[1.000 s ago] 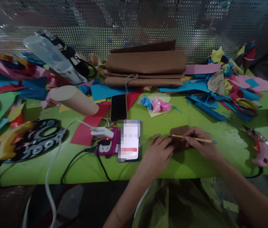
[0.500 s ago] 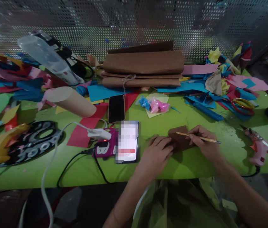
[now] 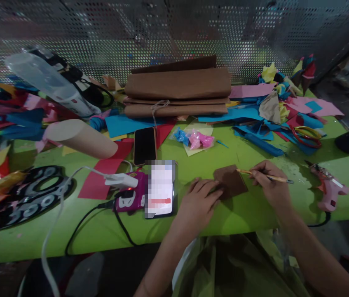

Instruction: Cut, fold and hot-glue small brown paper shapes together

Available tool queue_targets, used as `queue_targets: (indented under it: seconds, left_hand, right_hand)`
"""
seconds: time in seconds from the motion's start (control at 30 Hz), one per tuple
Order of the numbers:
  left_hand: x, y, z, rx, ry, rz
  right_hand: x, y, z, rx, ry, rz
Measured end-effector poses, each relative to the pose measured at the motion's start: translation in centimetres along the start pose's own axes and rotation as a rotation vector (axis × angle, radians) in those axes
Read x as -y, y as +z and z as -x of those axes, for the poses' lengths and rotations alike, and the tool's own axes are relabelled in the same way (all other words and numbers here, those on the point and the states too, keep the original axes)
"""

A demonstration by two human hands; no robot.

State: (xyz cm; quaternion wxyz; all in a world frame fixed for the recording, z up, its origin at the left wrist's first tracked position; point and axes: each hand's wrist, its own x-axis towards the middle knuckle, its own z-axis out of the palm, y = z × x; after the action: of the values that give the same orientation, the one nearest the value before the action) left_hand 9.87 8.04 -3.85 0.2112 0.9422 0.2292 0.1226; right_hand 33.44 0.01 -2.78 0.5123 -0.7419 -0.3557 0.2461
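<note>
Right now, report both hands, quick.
Left hand: open, fingers pressing on the brown paper piece.
Right hand: closed on a pencil.

Dim, bluish light leaves the lower edge murky, while the phone screen (image 3: 161,187) glows brightest, partly pixelated. Faint shadows lie on the bench (image 3: 100,231); the view looks soft, with edges stretched wide.

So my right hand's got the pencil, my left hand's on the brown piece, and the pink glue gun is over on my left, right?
Not quite: the head view shows the pink glue gun on your right. The rest holds.
</note>
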Motion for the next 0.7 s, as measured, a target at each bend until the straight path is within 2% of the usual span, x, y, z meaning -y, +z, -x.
queue_targets:
  seconds: [0.6, 0.7]
  left_hand:
    - [0.15, 0.42, 0.24, -0.033, 0.044, -0.005]
    - [0.15, 0.37, 0.24, -0.029, 0.044, 0.011]
  right_hand:
    - [-0.26, -0.24, 0.17, -0.023, -0.036, 0.019]
    - [0.14, 0.01, 0.47, 0.027, -0.054, -0.026]
